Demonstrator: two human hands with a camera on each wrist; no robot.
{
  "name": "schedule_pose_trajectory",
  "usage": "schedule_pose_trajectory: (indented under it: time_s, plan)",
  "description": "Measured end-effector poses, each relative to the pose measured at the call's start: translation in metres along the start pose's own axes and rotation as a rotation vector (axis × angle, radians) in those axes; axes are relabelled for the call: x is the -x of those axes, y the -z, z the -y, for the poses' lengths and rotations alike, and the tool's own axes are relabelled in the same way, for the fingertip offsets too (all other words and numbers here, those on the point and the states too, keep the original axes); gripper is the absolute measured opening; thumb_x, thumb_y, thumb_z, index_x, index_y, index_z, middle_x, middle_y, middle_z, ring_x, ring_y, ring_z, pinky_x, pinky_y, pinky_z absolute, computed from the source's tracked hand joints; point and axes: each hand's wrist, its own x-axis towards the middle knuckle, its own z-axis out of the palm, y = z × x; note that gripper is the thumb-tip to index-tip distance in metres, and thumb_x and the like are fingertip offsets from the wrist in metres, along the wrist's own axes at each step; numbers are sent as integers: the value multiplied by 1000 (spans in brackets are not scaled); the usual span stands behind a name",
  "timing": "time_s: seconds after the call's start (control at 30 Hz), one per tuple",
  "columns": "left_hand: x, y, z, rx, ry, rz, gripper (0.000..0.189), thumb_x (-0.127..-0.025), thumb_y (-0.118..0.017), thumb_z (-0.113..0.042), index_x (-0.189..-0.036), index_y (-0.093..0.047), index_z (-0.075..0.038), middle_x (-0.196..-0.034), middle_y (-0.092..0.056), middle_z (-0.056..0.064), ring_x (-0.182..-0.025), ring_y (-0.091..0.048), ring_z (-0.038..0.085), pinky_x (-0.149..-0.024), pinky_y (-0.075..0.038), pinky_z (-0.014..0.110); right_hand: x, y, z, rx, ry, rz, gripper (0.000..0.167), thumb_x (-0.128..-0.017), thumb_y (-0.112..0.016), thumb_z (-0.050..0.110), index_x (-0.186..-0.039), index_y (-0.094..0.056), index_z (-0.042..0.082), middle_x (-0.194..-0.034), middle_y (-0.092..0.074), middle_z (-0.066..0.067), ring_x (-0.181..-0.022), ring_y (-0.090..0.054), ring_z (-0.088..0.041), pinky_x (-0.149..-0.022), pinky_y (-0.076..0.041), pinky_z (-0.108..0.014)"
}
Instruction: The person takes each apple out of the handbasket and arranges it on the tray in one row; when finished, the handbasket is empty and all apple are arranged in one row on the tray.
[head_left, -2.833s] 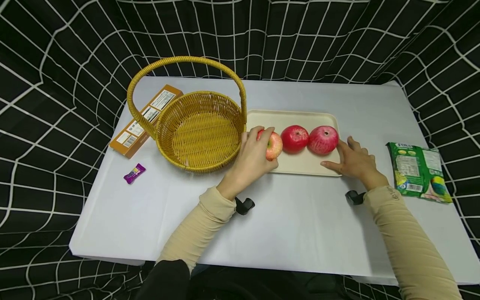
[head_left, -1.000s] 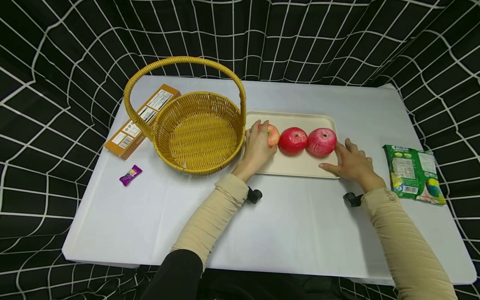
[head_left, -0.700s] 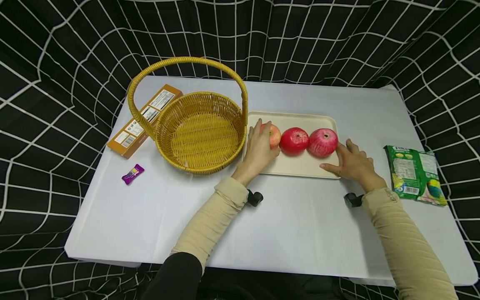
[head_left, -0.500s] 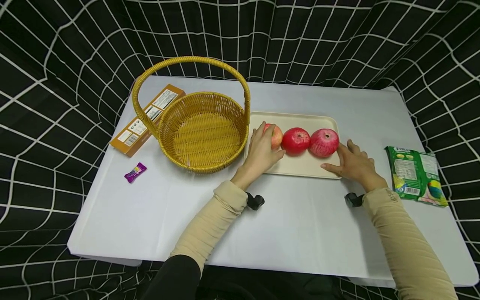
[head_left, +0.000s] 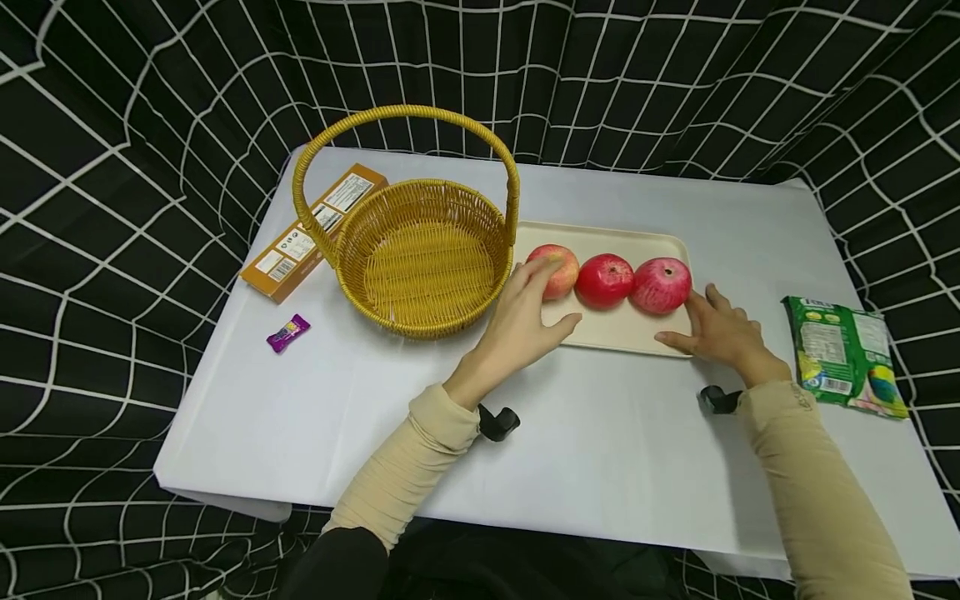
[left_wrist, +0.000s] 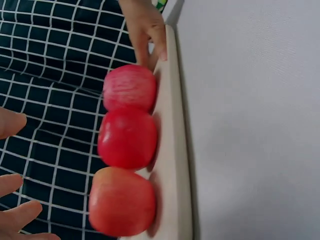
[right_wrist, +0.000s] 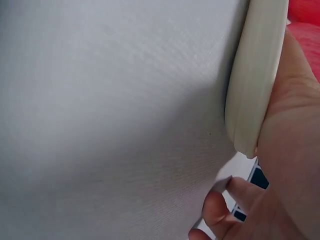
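Note:
A red-yellow apple (head_left: 557,271), a glossy red round fruit (head_left: 604,281) and a pink-streaked round fruit (head_left: 661,285) sit in a row on a cream tray (head_left: 615,335). My left hand (head_left: 517,327) is beside the apple, its fingers spread and holding nothing. In the left wrist view, those fingertips (left_wrist: 22,212) stand apart from the apple (left_wrist: 122,202). At the tray's right end, my right hand (head_left: 723,332) lies spread, the thumb over the rim and a finger close to the streaked fruit. The right wrist view shows its thumb side (right_wrist: 292,130) against the tray end (right_wrist: 252,85).
A yellow wicker basket (head_left: 427,275) with a tall handle stands left of the tray, partly in front of an orange box (head_left: 303,237). A purple-wrapped sweet (head_left: 288,333) lies at left and a green packet (head_left: 843,357) at right on the white table (head_left: 600,450).
My left hand, earlier round the apple, has set it down on the tray's left end, let go and drawn back toward me. My right hand stays at the tray's right end.

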Motion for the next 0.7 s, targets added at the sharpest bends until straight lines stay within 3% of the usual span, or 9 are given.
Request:
schedule_pose_trajectory:
  time_s: [0.17,0.37,0.53,0.7]
  plan:
    - [13,15,1,5,-43,-70,69,-91,-77,-26,-150,-50,-4,-157,-46,18,-150,-43,35,-126,-36,48,7,-5,-4,-50,20,-49,109,-92,-61,68,-166,-6,11,-164,-9,-42,-135,-25,-78,-100,-25,-89]
    - [25,32,12,-93,-78,-149,66,-90,-78,-26,-147,-53,-2,-156,-47,22,-152,-37,47,-128,-30,56,21,-13,-8,-118,71,-207,101,-96,-63,57,-163,-16,0,-158,-25,-44,-138,-30,-68,-100,-31,-75]
    - [35,46,28,-225,-52,-189,65,-89,-78,-29,-146,-56,-6,-157,-48,19,-152,-36,49,-124,-35,59,34,-21,-8,-177,73,-238,96,-100,-61,53,-162,-15,-4,-158,-20,-47,-140,-26,-69,-104,-27,-77]
    - [44,66,45,-294,-2,-218,66,-89,-79,-35,-145,-57,-9,-157,-49,19,-152,-35,50,-118,-39,66,53,-28,-1,-186,57,-270,95,-99,-62,51,-164,-13,1,-161,-14,-45,-133,-26,-75,-97,-29,-84]
